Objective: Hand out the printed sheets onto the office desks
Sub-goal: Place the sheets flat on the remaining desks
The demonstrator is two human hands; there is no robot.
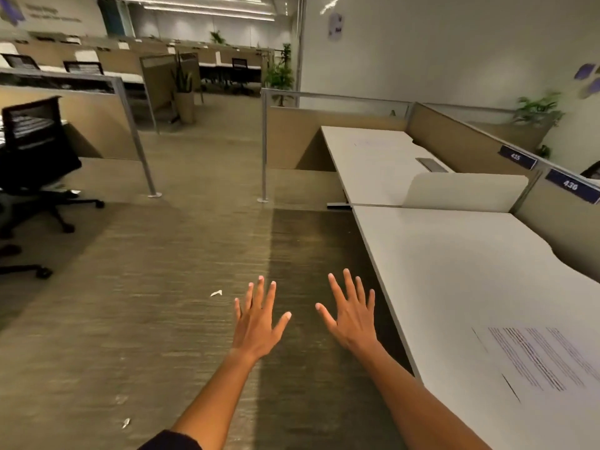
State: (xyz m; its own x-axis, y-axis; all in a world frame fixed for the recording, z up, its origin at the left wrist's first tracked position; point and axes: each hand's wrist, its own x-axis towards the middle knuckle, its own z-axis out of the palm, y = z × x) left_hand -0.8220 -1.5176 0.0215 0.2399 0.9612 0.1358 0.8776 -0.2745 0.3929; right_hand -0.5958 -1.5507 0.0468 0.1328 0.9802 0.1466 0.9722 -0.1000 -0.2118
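My left hand (258,319) and my right hand (352,311) are both stretched out in front of me over the carpet, fingers spread wide, holding nothing. A printed sheet (548,365) with lines of black text lies flat on the near white desk (454,271), to the right of my right hand. My right hand hovers just left of that desk's front edge. A second white desk (373,157) stands farther back; a faint sheet (373,143) seems to lie on it.
Beige cubicle partitions (461,138) with blue number plates back the desks. A black office chair (35,151) stands at the left. Metal partition posts (264,147) flank a carpeted aisle. Small paper scraps (216,292) lie on the floor. Potted plants stand farther back.
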